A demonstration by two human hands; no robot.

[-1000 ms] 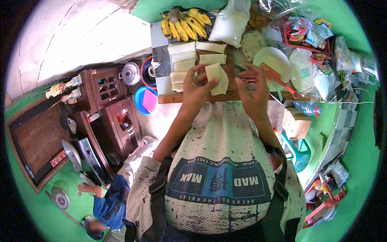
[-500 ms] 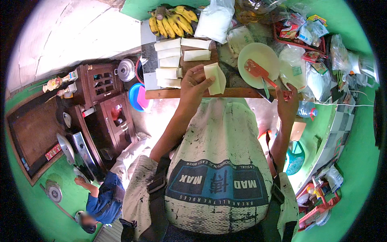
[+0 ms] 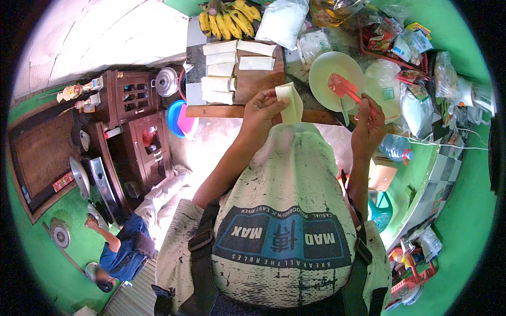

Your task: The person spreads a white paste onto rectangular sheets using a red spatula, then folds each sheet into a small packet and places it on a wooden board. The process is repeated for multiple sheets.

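Observation:
In front of my chest my left hand pinches a pale folded pastry wrapper between thumb and fingers, at the table's near edge. My right hand is closed around the handle of a red spatula, whose blade is over the pale green bowl. A second utensil with a light handle leans out over the bowl's near rim. Several rolled pastry wrappers lie in two columns on and beside the brown wooden board, left of the bowl.
Bananas and a bag of white powder stand at the back. Plastic bags and a red basket crowd the right. A water bottle is below the table's right side. At lower left is another person in blue beside a stove.
My right hand has moved left, now gripping the spatula farther up its handle; the spatula's blade has shifted right over the bowl. The folded wrapper in my left hand has moved slightly right.

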